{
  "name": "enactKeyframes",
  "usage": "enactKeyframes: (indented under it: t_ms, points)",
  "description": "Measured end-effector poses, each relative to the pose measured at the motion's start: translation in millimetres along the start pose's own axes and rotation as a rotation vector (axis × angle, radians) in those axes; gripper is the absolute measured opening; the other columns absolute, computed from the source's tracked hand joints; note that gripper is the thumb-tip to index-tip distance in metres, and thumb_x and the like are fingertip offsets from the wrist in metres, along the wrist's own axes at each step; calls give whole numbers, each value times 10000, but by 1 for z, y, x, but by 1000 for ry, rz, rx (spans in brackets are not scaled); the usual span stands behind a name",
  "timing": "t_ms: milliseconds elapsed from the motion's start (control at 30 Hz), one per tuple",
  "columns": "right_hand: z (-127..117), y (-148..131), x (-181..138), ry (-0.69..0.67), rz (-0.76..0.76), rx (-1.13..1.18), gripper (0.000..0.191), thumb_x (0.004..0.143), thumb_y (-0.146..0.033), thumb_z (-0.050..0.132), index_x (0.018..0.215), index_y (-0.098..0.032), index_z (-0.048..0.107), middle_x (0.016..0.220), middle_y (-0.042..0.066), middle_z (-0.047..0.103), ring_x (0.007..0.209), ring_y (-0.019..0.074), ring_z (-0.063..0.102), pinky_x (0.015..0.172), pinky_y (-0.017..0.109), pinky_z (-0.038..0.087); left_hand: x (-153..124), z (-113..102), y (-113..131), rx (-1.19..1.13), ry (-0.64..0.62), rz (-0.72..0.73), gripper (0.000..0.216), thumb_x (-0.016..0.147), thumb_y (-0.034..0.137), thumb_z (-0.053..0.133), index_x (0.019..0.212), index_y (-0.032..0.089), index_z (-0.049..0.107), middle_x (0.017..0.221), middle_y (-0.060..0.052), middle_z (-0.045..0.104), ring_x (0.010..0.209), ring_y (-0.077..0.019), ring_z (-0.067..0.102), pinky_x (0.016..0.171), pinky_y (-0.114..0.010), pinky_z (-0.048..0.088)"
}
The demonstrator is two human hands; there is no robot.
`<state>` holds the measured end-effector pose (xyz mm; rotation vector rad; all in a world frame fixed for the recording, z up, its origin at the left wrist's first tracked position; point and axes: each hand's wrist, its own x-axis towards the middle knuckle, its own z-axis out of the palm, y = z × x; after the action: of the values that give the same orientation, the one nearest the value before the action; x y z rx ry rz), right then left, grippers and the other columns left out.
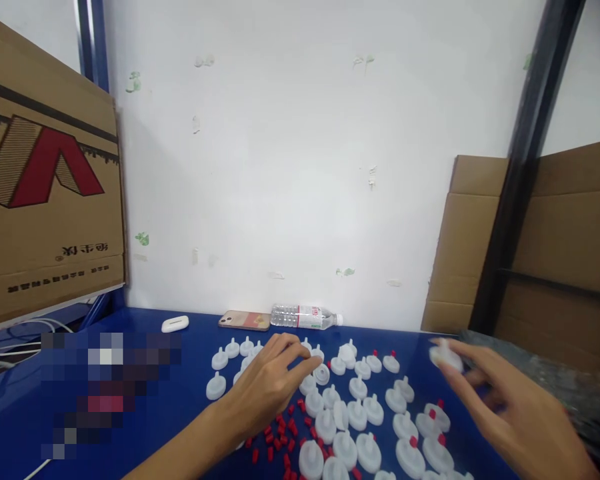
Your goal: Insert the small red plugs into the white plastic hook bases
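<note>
Several white plastic caps [357, 413] with small stems lie spread over the blue table [180, 413]; a few carry red tips. Loose red plugs [283, 437] are scattered near the front. My left hand [267, 387] rests among the caps with its fingers curled, the fingertips touching a cap [321, 373]. My right hand [505, 407] hovers at the right, blurred by motion, pinching a white cap [445, 357] between its fingertips.
A water bottle [306, 316] lies on its side by the wall next to a phone [245, 321] and a small white case [175, 324]. Cardboard boxes stand at the left [45, 200] and right [555, 247]. White cables [0, 363] lie at the far left.
</note>
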<state>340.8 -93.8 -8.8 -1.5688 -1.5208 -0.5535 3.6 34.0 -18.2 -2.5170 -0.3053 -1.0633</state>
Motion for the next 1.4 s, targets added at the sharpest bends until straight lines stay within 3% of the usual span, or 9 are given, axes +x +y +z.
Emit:
enactKeyframes:
  t_ms: [100, 200, 367, 467, 567, 1067, 1400]
  points:
    - [22, -36, 38, -183, -258, 24, 378, 1036, -490, 445, 1212, -235, 663, 1059, 75, 712, 662, 163, 691, 629, 291, 578, 1, 2, -2, 23, 69, -5, 356, 967, 23, 558, 1321, 65, 555, 1043, -117, 692, 977, -243, 559, 811, -402, 548]
    - [51, -55, 52, -370, -499, -39, 350, 1033, -397, 500, 1344, -262, 587, 1172, 66, 679, 701, 168, 706, 627, 316, 583, 2, 2, -5, 50, 98, -48, 351, 995, 73, 553, 1344, 48, 534, 1030, -127, 694, 975, -247, 569, 820, -425, 543]
    - [72, -60, 41, -406, -665, -92, 338, 1013, -324, 554, 1340, -242, 563, 1238, 92, 667, 870, 225, 738, 611, 316, 582, -1, 5, -8, 39, 87, -118, 251, 995, 62, 536, 1227, 126, 606, 984, -86, 690, 948, -247, 565, 833, -472, 507]
    - [70, -60, 33, -414, -673, 16, 317, 1031, -307, 525, 1340, -237, 554, 1283, 95, 675, 1025, 221, 728, 723, 304, 598, -2, 7, -4, 13, 66, -120, 274, 981, 33, 531, 1200, 166, 629, 979, -71, 685, 938, -235, 555, 808, -431, 492]
    - [70, -63, 26, -394, -688, 102, 314, 1047, -284, 486, 1351, -236, 550, 1273, 84, 699, 1045, 203, 731, 773, 296, 604, 0, 8, 3, -23, 36, -99, 309, 967, 2, 511, 1202, 164, 630, 985, -79, 681, 941, -233, 549, 794, -403, 478]
    - [70, -60, 15, -406, -631, 152, 372, 1022, -407, 559, 1369, -271, 557, 1199, 60, 708, 770, 138, 717, 657, 256, 542, 2, 14, 16, -109, -37, -69, 307, 945, -18, 511, 1172, 162, 614, 991, -73, 668, 905, -228, 534, 771, -383, 438]
    - [66, -65, 11, -369, -655, 182, 333, 1019, -420, 561, 1313, -265, 581, 1135, 61, 717, 906, 185, 739, 690, 265, 543, 3, 10, 19, -92, -39, -31, 306, 952, -13, 485, 1171, 153, 620, 936, -61, 662, 810, -192, 523, 748, -357, 417]
